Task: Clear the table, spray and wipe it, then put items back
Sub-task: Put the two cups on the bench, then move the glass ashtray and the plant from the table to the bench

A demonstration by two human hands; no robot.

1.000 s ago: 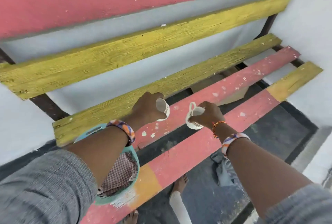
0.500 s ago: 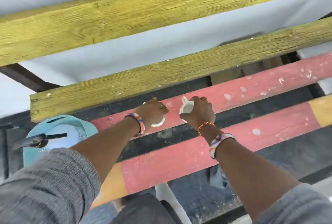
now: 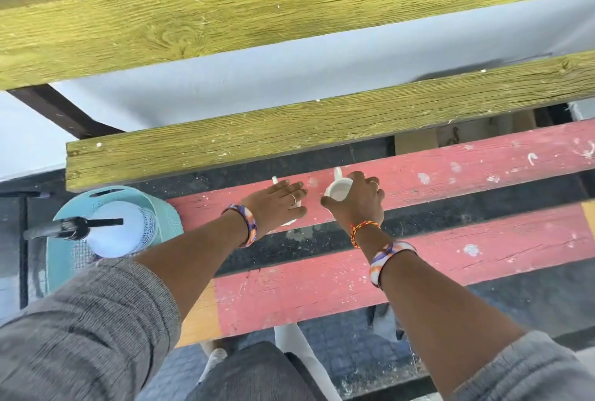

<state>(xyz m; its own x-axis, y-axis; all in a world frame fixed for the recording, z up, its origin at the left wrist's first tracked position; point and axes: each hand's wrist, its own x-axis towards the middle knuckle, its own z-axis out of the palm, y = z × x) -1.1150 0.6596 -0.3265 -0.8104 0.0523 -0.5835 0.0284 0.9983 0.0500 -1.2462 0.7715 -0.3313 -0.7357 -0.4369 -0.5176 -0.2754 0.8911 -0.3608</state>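
Two white cups stand on the far red plank (image 3: 467, 172) of the slatted table. My left hand (image 3: 277, 204) lies over the left cup (image 3: 288, 223) with its fingers stretched out flat, so only the cup's handle and lower rim show. To its right, my right hand (image 3: 360, 204) grips the second cup (image 3: 337, 189) from the side; its open mouth and handle are visible. The two hands are a short gap apart.
A teal basket (image 3: 162, 209) sits at the table's left end with a white spray bottle (image 3: 119, 230) and its black trigger (image 3: 64, 228) in it. Yellow planks (image 3: 289, 130) run behind the red ones, with dark gaps between slats. My knees and feet show below.
Both hands have brought the cups down onto the far red plank. My left hand's fingers went from curled round its cup to stretched flat over it. The view has tilted down and closer.
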